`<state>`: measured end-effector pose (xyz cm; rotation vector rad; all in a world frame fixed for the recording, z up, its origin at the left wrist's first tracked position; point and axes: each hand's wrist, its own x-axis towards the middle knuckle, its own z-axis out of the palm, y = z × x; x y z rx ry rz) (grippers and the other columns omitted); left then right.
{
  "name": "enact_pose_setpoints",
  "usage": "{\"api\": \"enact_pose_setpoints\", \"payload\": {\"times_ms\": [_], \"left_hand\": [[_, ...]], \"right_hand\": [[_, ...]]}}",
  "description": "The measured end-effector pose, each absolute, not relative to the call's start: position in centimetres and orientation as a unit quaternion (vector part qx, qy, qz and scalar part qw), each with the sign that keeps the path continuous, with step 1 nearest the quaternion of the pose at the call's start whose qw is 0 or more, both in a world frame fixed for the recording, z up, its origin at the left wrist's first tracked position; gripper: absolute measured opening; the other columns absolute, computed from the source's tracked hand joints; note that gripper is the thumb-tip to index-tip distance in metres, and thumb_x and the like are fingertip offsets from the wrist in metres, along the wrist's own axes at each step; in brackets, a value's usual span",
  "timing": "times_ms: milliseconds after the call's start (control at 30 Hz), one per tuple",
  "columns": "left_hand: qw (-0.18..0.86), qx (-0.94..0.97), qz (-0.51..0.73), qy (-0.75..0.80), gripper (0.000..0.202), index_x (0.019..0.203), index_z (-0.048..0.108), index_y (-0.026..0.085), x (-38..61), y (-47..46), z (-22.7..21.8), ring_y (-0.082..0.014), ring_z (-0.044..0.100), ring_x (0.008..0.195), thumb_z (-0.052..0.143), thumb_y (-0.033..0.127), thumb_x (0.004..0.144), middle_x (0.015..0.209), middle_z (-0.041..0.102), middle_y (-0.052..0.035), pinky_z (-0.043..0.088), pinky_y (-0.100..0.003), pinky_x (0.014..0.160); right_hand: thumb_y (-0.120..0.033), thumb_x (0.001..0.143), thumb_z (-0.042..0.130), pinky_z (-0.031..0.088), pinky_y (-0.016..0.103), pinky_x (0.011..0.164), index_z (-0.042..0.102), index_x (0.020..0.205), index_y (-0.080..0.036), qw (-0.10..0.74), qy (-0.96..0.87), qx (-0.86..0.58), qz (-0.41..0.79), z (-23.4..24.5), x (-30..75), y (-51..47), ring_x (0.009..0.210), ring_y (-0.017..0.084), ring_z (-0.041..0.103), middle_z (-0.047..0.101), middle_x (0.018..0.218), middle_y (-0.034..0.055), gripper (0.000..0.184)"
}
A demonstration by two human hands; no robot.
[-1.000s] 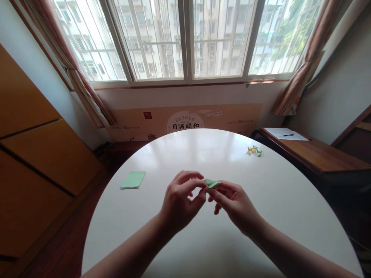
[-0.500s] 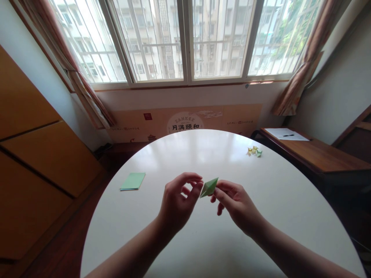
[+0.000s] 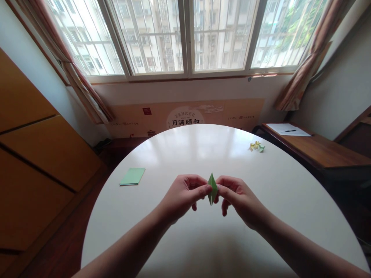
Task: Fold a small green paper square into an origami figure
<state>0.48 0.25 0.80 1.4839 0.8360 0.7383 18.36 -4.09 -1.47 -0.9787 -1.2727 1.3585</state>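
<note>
A small piece of folded green paper (image 3: 213, 188), shaped like a narrow diamond, is held upright above the round white table (image 3: 191, 247). My left hand (image 3: 185, 195) pinches its left edge between thumb and fingers. On the opposite edge, my right hand (image 3: 236, 195) grips the paper with thumb and forefinger, its other fingers curled below. A slit shows in the diamond's lower point. The fingertips hide part of both sides.
A stack of green paper sheets (image 3: 133, 176) lies on the table's left. Several small yellow and green folded paper figures (image 3: 256, 146) sit at the far right. Beyond the table, a wooden desk (image 3: 333, 148) holds a white sheet (image 3: 288, 129) and a pen.
The folded green paper has turned from slanting to upright. My left thumb and fingers have closed on its left edge, while my right hand keeps its hold.
</note>
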Motion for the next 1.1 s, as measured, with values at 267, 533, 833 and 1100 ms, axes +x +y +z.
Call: {"api": "enact_pose_setpoints", "payload": {"times_ms": [267,533,833,1100], "left_hand": [[0.614,0.605,0.333,0.383,0.024,0.075,0.072,0.012,0.7,0.1,0.7,-0.0103,0.053,0.055,0.074,0.036,0.077,0.065,0.063,-0.0026,0.04,-0.016,0.04],[0.602,0.597,0.359,0.389,0.022,0.076,0.068,0.011,0.9,-0.2,0.2,-0.0097,0.053,0.054,0.07,0.033,0.08,0.063,0.063,-0.0017,0.041,-0.016,0.041],[0.523,0.659,0.366,0.398,0.021,0.077,0.069,0.011,0.8,-0.6,0.7,-0.0107,0.053,0.056,0.068,0.031,0.083,0.065,0.064,-0.0025,0.044,-0.018,0.044],[0.499,0.679,0.35,0.409,0.019,0.078,0.07,0.012,0.6,-0.7,0.6,-0.011,0.054,0.058,0.067,0.03,0.084,0.066,0.065,-0.0027,0.044,-0.019,0.047]], "right_hand": [[-0.043,0.082,0.075,0.049,0.02,0.041,0.07,0.082,-0.015,0.499,-0.511,-0.401,0.574,-1.4,18.4,-4.0,0.069,0.018,0.06,0.065,0.073,0.0051,0.028],[-0.039,0.084,0.074,0.051,0.02,0.041,0.071,0.086,-0.016,0.513,-0.511,-0.39,0.569,-1.8,18.3,-3.9,0.068,0.017,0.062,0.066,0.074,0.005,0.023],[-0.036,0.084,0.075,0.051,0.02,0.039,0.073,0.094,-0.017,0.518,-0.535,-0.395,0.539,-1.9,18.4,-4.1,0.07,0.019,0.064,0.068,0.078,0.006,0.021],[-0.032,0.08,0.08,0.051,0.019,0.038,0.075,0.089,-0.016,0.516,-0.517,-0.387,0.564,-2.4,18.5,-3.7,0.067,0.019,0.065,0.069,0.072,0.0053,0.019]]}}
